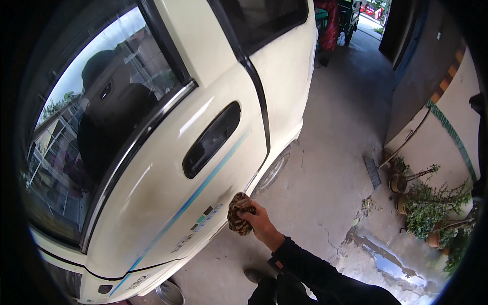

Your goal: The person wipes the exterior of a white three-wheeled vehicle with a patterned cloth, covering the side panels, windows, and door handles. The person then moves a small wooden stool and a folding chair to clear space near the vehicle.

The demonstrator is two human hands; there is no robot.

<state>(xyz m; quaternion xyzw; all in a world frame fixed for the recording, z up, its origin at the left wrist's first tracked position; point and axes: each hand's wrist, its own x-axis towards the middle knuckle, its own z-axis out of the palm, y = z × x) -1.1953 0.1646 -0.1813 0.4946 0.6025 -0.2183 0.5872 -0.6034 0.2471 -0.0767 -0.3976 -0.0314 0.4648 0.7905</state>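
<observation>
My right hand (261,225) grips a bunched brown patterned cloth (240,213), thumb across its near side. The cloth is at the lower part of a cream vehicle door (152,194); whether it touches the paint I cannot tell. Above it on the door are a black door handle (212,140), a blue stripe (183,209) and printed lettering (196,227). A dark smudge shows on the paint just above the cloth. Higher up, the closed door window (114,84) reflects a person and a building. My left hand is out of view.
A rear wheel (272,173) stands right of the cloth. What looks like a metal basin (169,292) lies on the concrete floor (305,213) beside the vehicle. A broom (373,174), potted plants (431,209) and a water puddle (392,263) lie to the right. A green cargo vehicle (347,17) stands beyond.
</observation>
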